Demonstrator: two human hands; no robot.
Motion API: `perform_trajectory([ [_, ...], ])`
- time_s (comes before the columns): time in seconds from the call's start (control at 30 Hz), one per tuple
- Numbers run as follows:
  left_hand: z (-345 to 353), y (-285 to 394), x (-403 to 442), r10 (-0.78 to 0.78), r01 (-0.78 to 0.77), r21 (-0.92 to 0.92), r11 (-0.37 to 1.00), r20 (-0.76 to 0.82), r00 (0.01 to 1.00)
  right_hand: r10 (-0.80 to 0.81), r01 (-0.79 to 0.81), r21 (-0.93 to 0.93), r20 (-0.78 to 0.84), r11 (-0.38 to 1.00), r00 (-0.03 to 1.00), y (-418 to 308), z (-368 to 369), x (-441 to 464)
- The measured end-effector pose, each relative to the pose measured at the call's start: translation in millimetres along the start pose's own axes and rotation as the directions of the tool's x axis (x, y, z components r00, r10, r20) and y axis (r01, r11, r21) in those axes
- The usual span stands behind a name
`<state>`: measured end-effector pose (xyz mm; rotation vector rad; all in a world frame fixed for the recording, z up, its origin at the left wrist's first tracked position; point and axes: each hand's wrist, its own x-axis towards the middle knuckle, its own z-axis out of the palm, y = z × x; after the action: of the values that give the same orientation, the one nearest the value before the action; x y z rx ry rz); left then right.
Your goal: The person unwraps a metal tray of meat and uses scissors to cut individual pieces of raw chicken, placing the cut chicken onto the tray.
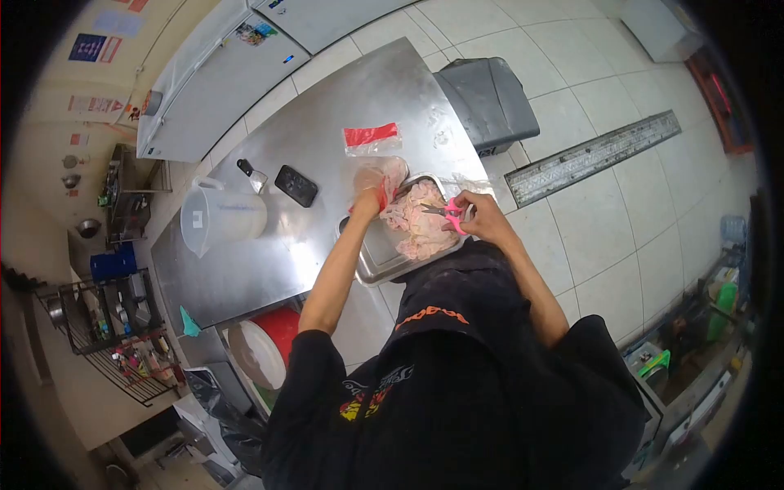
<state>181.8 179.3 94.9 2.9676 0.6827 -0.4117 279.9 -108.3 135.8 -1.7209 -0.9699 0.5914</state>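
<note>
A metal tray [377, 258] sits at the table's near edge, with pale pink raw meat [423, 220] heaped in its right part. My right hand [483, 219] is closed on pink-handled scissors [454, 216], whose blades point left over the meat. At the tray's upper left, my left hand [371, 198] is closed on a clear plastic bag [392, 173] with red print and something pinkish inside. Its fingers are partly hidden by the bag. Just beyond lies a flat clear bag with a red band [371, 135].
On the steel table [327, 114] stand a translucent pitcher [224, 219], a black phone [296, 186] and a black-handled scraper [252, 175]. A grey bin [488, 102] is beyond the table's right edge. A red bucket with a white lid [260, 353] is below left.
</note>
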Motion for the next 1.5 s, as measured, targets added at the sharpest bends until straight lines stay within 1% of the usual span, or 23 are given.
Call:
perform_trajectory([
  [0.03,-4,3,-2,0.008,-0.008,0.002,1.0,0.004,1.0,0.011,-0.011,0.001,0.002,1.0,1.0,2,0,-5],
  [0.1,-27,12,-5,0.229,-0.258,-0.203,0.945,-0.156,0.961,0.026,-0.026,0.002,0.009,1.0,1.0,5,-1,-10],
  [0.17,-61,23,-16,0.383,-0.498,-0.356,0.791,-0.345,0.857,0.029,-0.029,-0.002,-0.011,1.0,1.0,12,-3,-17],
  [0.23,-78,21,-26,0.449,-0.698,-0.437,0.567,-0.546,0.707,0.025,-0.025,-0.004,-0.017,1.0,1.0,15,-5,-24],
  [0.27,-70,9,-22,0.445,-0.696,-0.434,0.572,-0.549,0.707,0.038,-0.038,-0.006,-0.016,0.999,0.999,16,-7,-25],
  [0.33,-51,-12,-18,0.239,-0.352,-0.493,0.796,-0.279,0.93,0.051,-0.051,-0.01,-0.006,0.999,0.999,20,-9,-25],
  [0.37,-49,-14,-23,0.229,-0.345,-0.498,0.796,-0.28,0.932,0.057,-0.057,-0.007,-0.009,0.998,0.998,25,-8,-24],
  [0.43,-99,4,-52,-0.001,-0.109,-0.637,0.763,-0.169,0.986,0.053,-0.053,-0.014,0.0,0.999,0.999,26,-9,-19],
  [0.47,-119,10,-66,-0.013,-0.106,-0.643,0.759,-0.177,0.984,0.048,-0.048,-0.018,0.006,0.999,0.999,23,-9,-15],
  [0.53,-148,14,-91,-0.17,0.0,-0.89,0.456,-0.087,0.981,0.036,-0.035,-0.029,0.019,0.999,0.999,18,-9,-6],
  [0.57,-153,12,-99,-0.181,-0.001,-0.894,0.449,-0.092,0.979,0.037,-0.036,-0.024,0.029,0.999,0.999,15,-8,-1],
  [0.63,-164,11,-121,-0.37,-0.243,-0.969,0.039,-0.24,0.898,0.039,-0.037,-0.027,0.071,0.999,0.997,8,-5,5],
  [0.67,-173,14,-141,-0.399,-0.241,-0.97,0.026,-0.231,0.887,0.059,-0.054,-0.052,0.089,0.997,0.994,4,-4,8],
  [0.73,-213,29,-179,-0.604,-0.326,-0.928,0.177,-0.364,0.708,0.072,-0.058,-0.09,0.156,0.994,0.985,-1,1,17],
  [0.77,-218,33,-197,-0.631,-0.403,-0.882,0.244,-0.46,0.625,0.053,-0.038,-0.091,0.167,0.995,0.985,-1,4,19],
  [0.83,-222,46,-240,-0.584,-0.544,-0.757,0.363,-0.639,0.5,0.05,-0.029,-0.096,0.232,0.995,0.971,2,12,20],
  [0.87,-218,50,-257,-0.517,-0.581,-0.715,0.389,-0.691,0.504,0.02,0.006,-0.103,0.245,0.995,0.969,4,15,22],
  [0.93,-216,53,-295,-0.256,-0.685,-0.608,0.4,-0.792,0.553,0.015,0.025,-0.133,0.287,0.991,0.958,4,23,27],
  [1.0,-217,48,-323,-0.034,-0.734,-0.576,0.36,-0.794,0.607,0.039,0.025,-0.171,0.36,0.985,0.932,6,30,30],
  [1.07,-224,46,-344,0.084,-0.762,-0.567,0.313,-0.782,0.617,0.066,0.016,-0.19,0.421,0.982,0.905,2,39,35],
  [1.17,-228,38,-361,0.122,-0.75,-0.582,0.313,-0.759,0.64,0.073,0.044,-0.225,0.487,0.973,0.87,-3,54,41],
  [1.23,-231,32,-366,0.142,-0.747,-0.585,0.314,-0.75,0.647,0.049,0.05,-0.181,0.505,0.982,0.862,-7,65,46],
  [1.5,-238,-2,-369,0.218,-0.736,-0.59,0.332,-0.711,0.668,0.073,0.02,-0.209,0.426,0.978,0.902,-20,91,42],
])
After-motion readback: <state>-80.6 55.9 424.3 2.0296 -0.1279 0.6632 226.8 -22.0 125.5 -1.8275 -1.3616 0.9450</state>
